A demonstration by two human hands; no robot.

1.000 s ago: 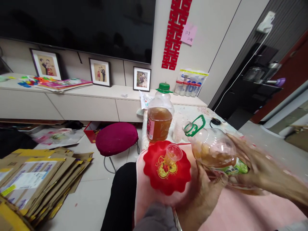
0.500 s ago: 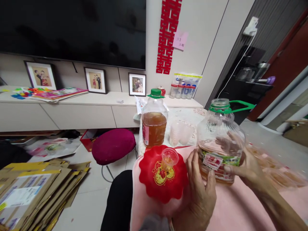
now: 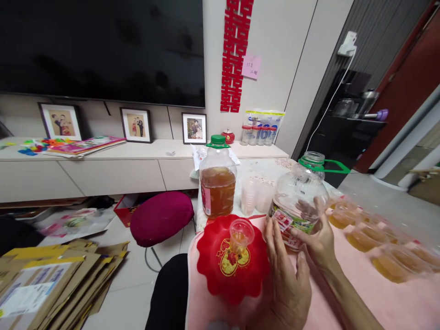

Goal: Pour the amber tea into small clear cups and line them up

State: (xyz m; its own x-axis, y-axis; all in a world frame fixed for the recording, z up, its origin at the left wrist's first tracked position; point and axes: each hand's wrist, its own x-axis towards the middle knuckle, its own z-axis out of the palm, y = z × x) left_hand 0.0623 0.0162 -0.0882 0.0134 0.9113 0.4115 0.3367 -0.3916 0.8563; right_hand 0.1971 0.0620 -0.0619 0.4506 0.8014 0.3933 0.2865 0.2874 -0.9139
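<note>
A large clear plastic jug point(image 3: 292, 192) with a green neck handle and no cap stands at the right of the red dish, slightly tilted, its label facing me. Round its right side wraps my right hand point(image 3: 319, 240), the thumb across the label and the fingers seen through the plastic. My left hand point(image 3: 288, 284) lies along the jug's near left side, fingertips against it and thumb in front. A scalloped red dish point(image 3: 216, 275) is just left of my left hand. In it stands a small clear plastic cup point(image 3: 241, 233) with some amber liquid.
A capped jug of amber liquid point(image 3: 218, 190) stands behind the dish, beside stacked clear cups point(image 3: 249, 195). Several filled cups point(image 3: 395, 263) cover the pink cloth point(image 3: 343, 275) at right. A maroon stool point(image 3: 161, 217) and flattened cardboard point(image 3: 68, 279) are at left.
The open jug has shifted left and toward the dish, with both hands on it. More of the filled cups at right shows. My view has tilted slightly upward.
</note>
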